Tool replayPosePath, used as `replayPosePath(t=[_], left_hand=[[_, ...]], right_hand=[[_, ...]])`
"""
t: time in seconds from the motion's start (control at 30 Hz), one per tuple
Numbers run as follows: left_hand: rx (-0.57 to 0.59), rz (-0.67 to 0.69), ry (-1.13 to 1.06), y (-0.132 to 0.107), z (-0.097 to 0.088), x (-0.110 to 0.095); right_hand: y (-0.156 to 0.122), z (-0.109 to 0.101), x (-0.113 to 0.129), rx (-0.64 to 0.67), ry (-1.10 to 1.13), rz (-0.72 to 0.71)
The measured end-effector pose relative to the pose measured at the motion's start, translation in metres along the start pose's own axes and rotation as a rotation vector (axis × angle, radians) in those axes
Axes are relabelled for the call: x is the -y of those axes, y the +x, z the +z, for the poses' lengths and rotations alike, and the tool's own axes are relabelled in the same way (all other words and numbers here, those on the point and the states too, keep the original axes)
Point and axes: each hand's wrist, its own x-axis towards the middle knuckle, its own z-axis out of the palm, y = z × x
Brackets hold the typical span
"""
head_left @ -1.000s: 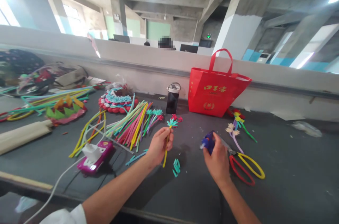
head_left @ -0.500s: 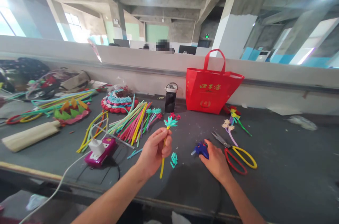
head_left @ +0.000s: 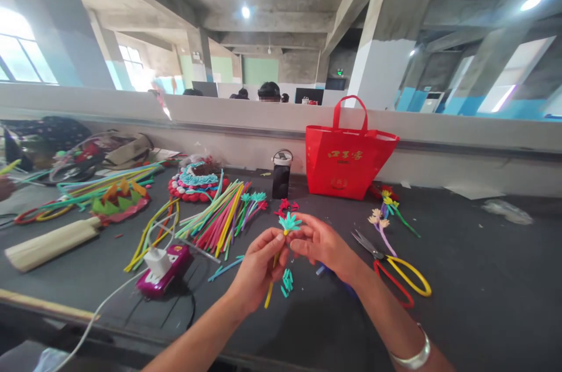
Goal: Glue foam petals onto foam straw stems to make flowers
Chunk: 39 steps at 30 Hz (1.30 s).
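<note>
My left hand point(head_left: 260, 263) pinches the yellow stem of a pipe-cleaner flower point(head_left: 290, 223) with turquoise petals, held upright above the table. My right hand point(head_left: 322, 246) is at the flower head, index finger and thumb closed around the petals from the right. Below the flower lie several short turquoise pipe-cleaner pieces point(head_left: 287, 282). Under my right forearm is a blue glue gun point(head_left: 349, 290), mostly hidden. Scissors point(head_left: 390, 266) with one red and one yellow handle loop lie to the right, blades partly apart.
Bundled colourful pipe cleaners point(head_left: 223, 214) and a purple power strip point(head_left: 164, 271) with a white plug lie left. At the back stand a dark bottle point(head_left: 281, 178) and a red bag point(head_left: 349, 164). Finished flowers point(head_left: 380, 219) lie near the scissors. A low partition point(head_left: 228, 140) runs behind.
My right hand has let go of the blue glue gun and moved left and up to the flower. My left hand still holds the stem at nearly the same place.
</note>
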Motion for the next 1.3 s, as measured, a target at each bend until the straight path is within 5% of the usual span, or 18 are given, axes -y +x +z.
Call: replayPosePath(t=[0.1,0.2,0.37,0.63,0.87,1.3], left_hand=[[-0.021,0.018,0.057,0.005,-0.005,-0.001],[-0.055,0.063,0.114,0.015,-0.011,0.000],[-0.092,0.113,0.151,0.041,-0.017,0.011],[-0.065,0.111,0.124,0.080,-0.026,0.031],[-0.158,0.124,0.100,0.083,-0.045,0.040],[-0.161,0.154,0.245,0.077,-0.046,0.046]], right_hand=[[0.009,-0.012,0.000,-0.001,-0.097,0.037],[0.015,-0.030,0.003,-0.171,-0.157,0.019],[0.019,-0.053,0.010,-0.452,-0.048,-0.178],[0.017,-0.059,0.022,-0.654,0.049,-0.384],[0.045,-0.042,0.009,-0.318,-0.291,-0.098],[0.056,-0.028,-0.016,-0.244,-0.609,-0.088]])
